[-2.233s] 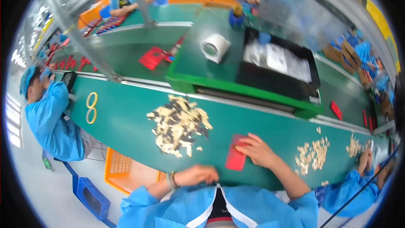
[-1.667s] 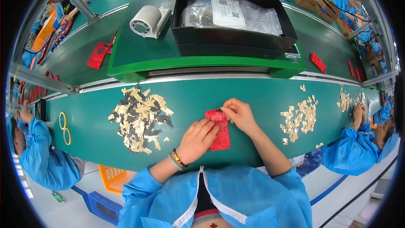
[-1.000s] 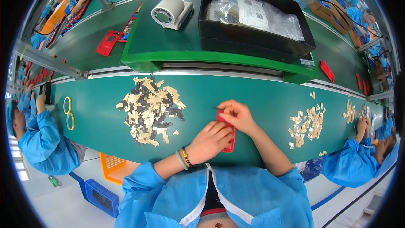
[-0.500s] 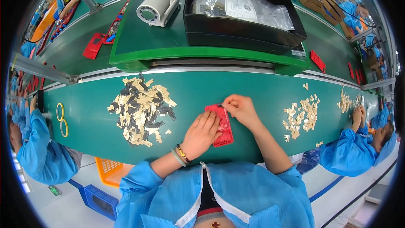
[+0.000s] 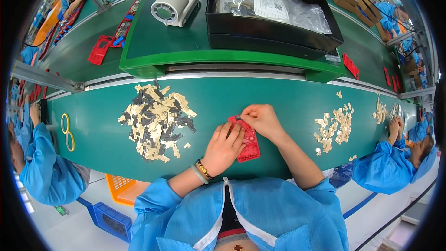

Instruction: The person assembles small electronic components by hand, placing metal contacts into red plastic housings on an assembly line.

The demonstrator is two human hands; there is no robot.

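Observation:
On the green work surface in front of me lies a red plastic case (image 5: pixel 251 151), a shallow rectangular shell with moulded ribs. My left hand (image 5: pixel 224 146) covers its left side, fingers bent over the case and holding it down. My right hand (image 5: pixel 263 121) is at its far end, thumb and forefinger pinched on a small dark strip (image 5: pixel 238 117) at the case's far edge. The left fingers hide part of the case's inside. To the left is a heap of cream and black strips (image 5: pixel 158 123); to the right, a looser pile of cream pieces (image 5: pixel 335 128).
Two yellow-rimmed tape rolls (image 5: pixel 68 132) lie at far left. A raised green shelf (image 5: pixel 195 58) beyond the hands bears a white fan (image 5: pixel 171 8) and a black tray (image 5: pixel 274 41) with bagged parts. Co-workers in blue sit left (image 5: pixel 51 167) and right (image 5: pixel 385 165).
My left fingers have become more bent and spread over the case. The right hand has shifted slightly left, still pinching the dark strip at the far end.

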